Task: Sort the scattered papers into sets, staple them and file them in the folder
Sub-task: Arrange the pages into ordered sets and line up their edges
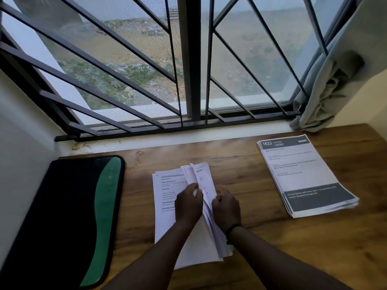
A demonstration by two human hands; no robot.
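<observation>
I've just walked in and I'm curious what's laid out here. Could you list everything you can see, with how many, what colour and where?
Desk: one, brown wood, under the window.
Folder: one, black with a green band, flat on the desk's left side.
Centre paper stack: one, white printed sheets, mid-desk, some sheets lifted up.
Right paper stack: one, white with dark grey header and footer, on the desk's right side, untouched.
Window: one, dark metal bars, behind the desk.
Curtain: one, pale grey-green, bunched at the right.
Wristband: one, black, on the right wrist.
Left hand: holds the lifted sheets.
Right hand: pinches the lifted sheets.
</observation>
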